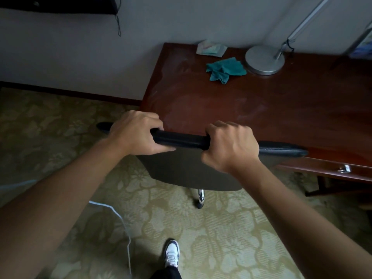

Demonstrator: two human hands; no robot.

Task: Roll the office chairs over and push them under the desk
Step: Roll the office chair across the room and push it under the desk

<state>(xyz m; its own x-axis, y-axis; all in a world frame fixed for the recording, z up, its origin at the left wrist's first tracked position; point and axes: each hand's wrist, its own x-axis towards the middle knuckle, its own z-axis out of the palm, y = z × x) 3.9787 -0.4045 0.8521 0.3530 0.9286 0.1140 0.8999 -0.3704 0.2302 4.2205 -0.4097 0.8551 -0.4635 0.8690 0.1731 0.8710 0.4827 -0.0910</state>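
A black office chair (187, 170) stands with its backrest against the front edge of a dark red wooden desk (251, 105), near the desk's left end. My left hand (134, 133) and my right hand (231, 146) both grip the padded top edge of the backrest, about a hand's width apart. The seat is hidden by the backrest and the desk. One chrome leg with a castor (200, 198) shows below the backrest on the carpet.
On the desk lie a teal cloth (225, 70), a pale folded packet (210, 48) and a silver lamp base (264, 59). A drawer with a metal handle (344, 169) sits to the right. A white cable (120, 218) runs over the patterned carpet. My shoe (172, 252) is below.
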